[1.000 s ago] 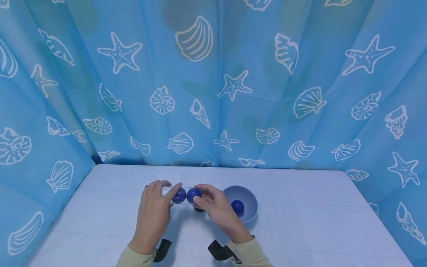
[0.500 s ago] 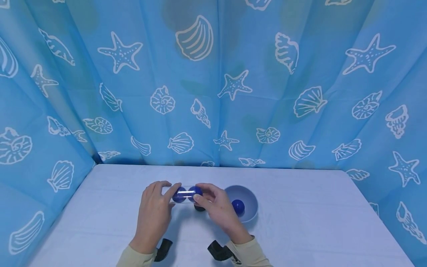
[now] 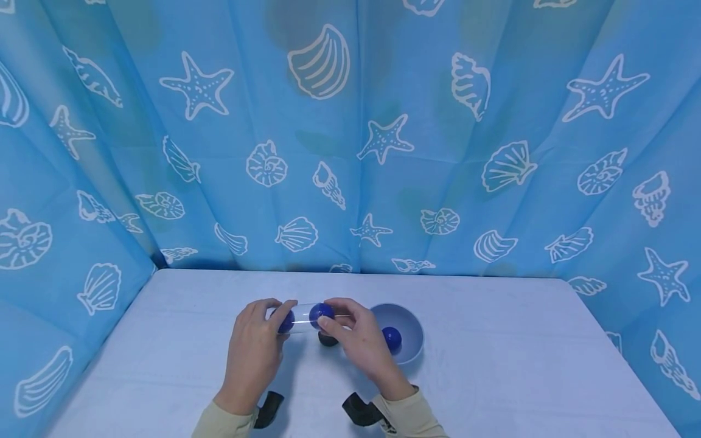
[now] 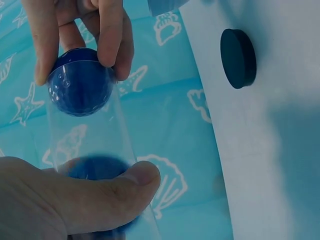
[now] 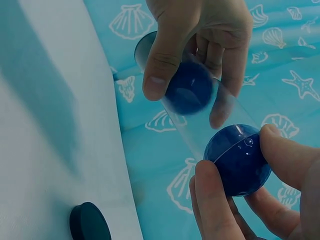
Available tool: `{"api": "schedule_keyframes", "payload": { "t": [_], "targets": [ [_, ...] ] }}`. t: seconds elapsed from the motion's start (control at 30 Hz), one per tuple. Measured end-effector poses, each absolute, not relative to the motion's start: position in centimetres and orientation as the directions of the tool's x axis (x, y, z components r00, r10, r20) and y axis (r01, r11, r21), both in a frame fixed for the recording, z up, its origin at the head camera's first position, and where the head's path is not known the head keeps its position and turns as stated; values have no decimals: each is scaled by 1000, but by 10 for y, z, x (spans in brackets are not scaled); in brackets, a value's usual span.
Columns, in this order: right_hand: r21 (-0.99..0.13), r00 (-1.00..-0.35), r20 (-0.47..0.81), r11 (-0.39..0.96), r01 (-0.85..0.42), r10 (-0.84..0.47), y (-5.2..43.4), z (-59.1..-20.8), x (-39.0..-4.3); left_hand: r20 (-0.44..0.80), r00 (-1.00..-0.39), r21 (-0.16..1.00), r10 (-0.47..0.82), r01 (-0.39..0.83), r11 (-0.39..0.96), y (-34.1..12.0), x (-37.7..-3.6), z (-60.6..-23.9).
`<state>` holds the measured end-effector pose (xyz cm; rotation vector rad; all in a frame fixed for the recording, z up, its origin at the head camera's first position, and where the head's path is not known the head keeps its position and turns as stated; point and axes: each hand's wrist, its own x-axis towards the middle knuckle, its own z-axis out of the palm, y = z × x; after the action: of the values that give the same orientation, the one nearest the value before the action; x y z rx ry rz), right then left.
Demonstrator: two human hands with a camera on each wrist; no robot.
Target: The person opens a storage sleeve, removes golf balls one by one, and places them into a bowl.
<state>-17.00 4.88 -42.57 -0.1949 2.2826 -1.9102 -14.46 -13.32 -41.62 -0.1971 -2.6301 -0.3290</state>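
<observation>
A clear tube (image 3: pixel 302 318) lies nearly level above the table, gripped by my left hand (image 3: pixel 253 350) at its left part. Inside it, a blue ball (image 5: pixel 190 89) sits between my left thumb and fingers. At the tube's right mouth my right hand (image 3: pixel 361 342) pinches a second blue ball (image 4: pixel 80 85) between thumb and fingers. That ball is mostly inside the tube; the rim line crosses it in both wrist views. A stretch of clear tube separates the two balls.
A grey-blue bowl (image 3: pixel 414 331) stands right of my right hand with a blue ball (image 3: pixel 391 338) in it. A round black lid (image 4: pixel 239 58) rests on the white table (image 3: pixel 493 353) below the tube. A blue shell-patterned curtain (image 3: pixel 350 152) hangs behind.
The ball inside the tube has moved left, toward my left hand, and the gap between the two balls has widened. My right hand and its ball have shifted slightly right.
</observation>
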Motion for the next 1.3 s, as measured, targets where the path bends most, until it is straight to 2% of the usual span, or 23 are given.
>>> {"api": "schedule_keyframes", "payload": {
  "t": [0.5, 0.87, 1.3],
  "targets": [
    [-972, -987, -26, 235, -12, -159, 54, -425, -171, 426, -903, 225, 52, 161, 961, -131, -144, -415],
    [-971, -989, -10, 237, -26, -149, 60, -419, -172, 427, -904, 245, 31, 149, 958, -131, -145, -417],
    [-947, -994, 14, 316, -47, -106, 67, -417, -174, 449, -893, 256, 32, 163, 953, -132, -146, -418]
  ]
}}
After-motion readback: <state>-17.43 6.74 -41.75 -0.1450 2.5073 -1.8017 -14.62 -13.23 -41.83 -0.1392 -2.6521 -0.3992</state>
